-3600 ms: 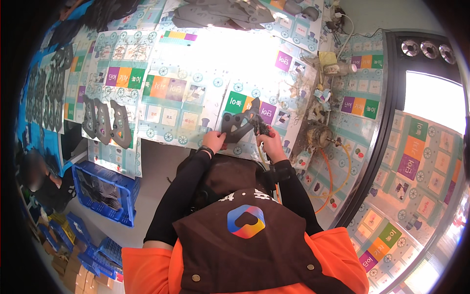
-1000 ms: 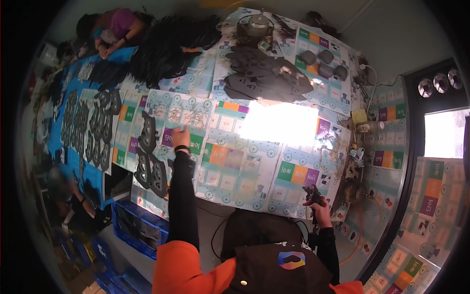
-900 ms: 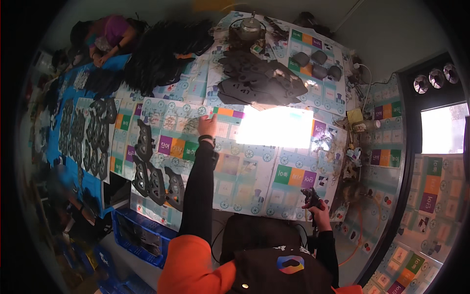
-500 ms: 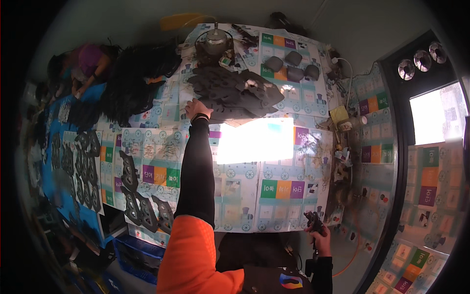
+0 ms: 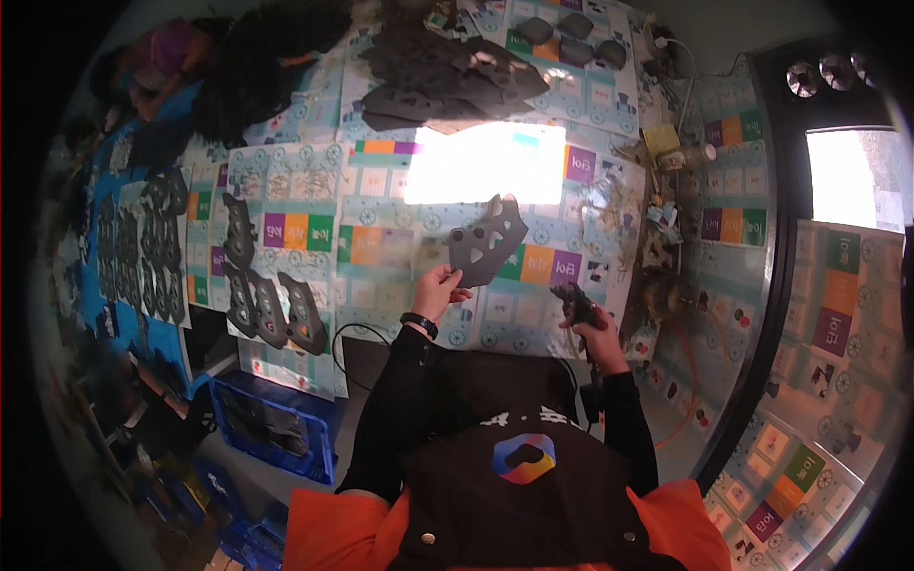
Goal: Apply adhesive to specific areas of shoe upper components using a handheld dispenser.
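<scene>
My left hand (image 5: 440,292) pinches the lower left corner of a flat dark grey cut-out piece (image 5: 487,249) with several holes, held tilted above the table. To its right, my right hand (image 5: 598,333) is wrapped round a dark pistol-shaped hand tool (image 5: 575,303); its exact kind does not show clearly. Beyond both hands lies a pile of similar dark grey pieces (image 5: 447,76). More holed pieces (image 5: 268,309) lie in a row at the left of the table.
The table (image 5: 381,314) has a printed, patterned cover. A blue crate (image 5: 271,428) with dark contents stands below its left side. Several rounded dark pads (image 5: 576,49) lie at the back right. A person (image 5: 171,57) is at the far left. Clutter lines the right edge.
My left hand has come back from the far pile toward me, now with a grey piece in it. My right hand and its tool have risen over the table's front edge. The view has shifted.
</scene>
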Available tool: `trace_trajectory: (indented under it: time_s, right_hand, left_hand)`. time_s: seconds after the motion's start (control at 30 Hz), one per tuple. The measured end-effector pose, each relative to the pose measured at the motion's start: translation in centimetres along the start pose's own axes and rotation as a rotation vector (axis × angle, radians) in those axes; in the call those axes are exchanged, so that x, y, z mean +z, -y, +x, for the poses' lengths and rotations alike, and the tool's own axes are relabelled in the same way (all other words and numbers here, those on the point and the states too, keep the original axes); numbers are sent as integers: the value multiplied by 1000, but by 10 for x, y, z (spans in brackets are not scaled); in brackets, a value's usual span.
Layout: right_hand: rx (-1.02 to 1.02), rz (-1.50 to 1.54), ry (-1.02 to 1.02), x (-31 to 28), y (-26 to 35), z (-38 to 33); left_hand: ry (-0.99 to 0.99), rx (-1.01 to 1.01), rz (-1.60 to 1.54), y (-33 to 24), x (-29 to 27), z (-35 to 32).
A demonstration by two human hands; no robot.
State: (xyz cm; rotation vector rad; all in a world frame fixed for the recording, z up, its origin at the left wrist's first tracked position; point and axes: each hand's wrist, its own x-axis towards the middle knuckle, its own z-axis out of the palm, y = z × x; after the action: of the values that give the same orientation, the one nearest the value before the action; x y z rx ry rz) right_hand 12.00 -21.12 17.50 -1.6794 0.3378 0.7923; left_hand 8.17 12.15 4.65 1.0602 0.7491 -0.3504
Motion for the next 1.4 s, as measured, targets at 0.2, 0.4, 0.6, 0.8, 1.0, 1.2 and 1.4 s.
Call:
trace_trajectory:
  time_s: [0.2,0.4,0.6,0.8,1.0,1.2,1.4]
  right_hand:
    - [74,-88,128,14,-6,12]
    - [41,-273,187,32,-38,5]
    - [39,-348,218,38,-59,3]
    - [-14,-333,232,41,-74,13]
    - [4,-390,237,54,-71,11]
    - [25,-293,169,54,-75,14]
    - [35,-332,181,59,-65,11]
  left_hand:
    - [106,-123,114,98,29,-27]
    - [67,-155,391,122,45,-30]
    - [-17,-32,508,134,38,-29]
    - [-34,98,749,144,35,-23]
    - [-99,223,882,154,32,-18]
    - [-65,78,746,130,40,-31]
    - [-63,85,785,130,37,-31]
